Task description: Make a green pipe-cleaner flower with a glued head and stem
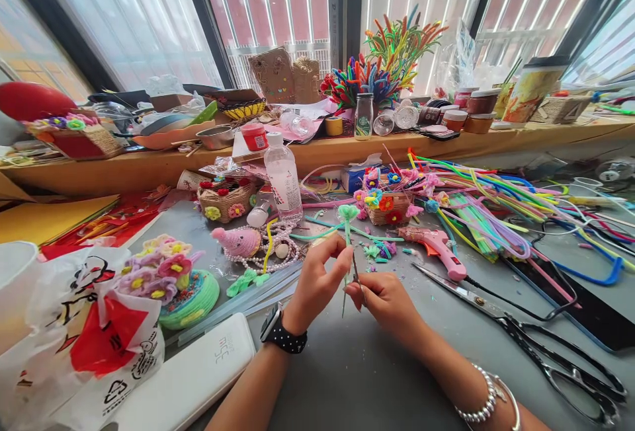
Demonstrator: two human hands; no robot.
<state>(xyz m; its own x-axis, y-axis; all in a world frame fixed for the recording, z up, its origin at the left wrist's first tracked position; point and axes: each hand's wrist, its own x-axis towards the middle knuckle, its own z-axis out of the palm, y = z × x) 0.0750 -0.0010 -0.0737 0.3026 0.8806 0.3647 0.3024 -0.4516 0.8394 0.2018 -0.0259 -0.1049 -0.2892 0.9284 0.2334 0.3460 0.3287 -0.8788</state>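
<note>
My left hand [325,272], with a black watch strap at the wrist, pinches the stem of a pale green pipe-cleaner flower [348,213] and holds it upright above the grey table. The stem's lower end sticks out below the fingers. Close beside it, my right hand [380,295] is closed on a thin dark metal tool [355,267], whose tip points up against the stem. Its exact kind is hard to make out. Small green and purple scraps [380,249] lie just beyond the hands.
Large scissors [476,302] and a pink glue gun [436,249] lie to the right, before bundled pipe cleaners [476,219]. A water bottle [284,176] stands behind my left hand. At left are a white power bank [208,365], a plastic bag [119,332] and a flowered green piece [191,299].
</note>
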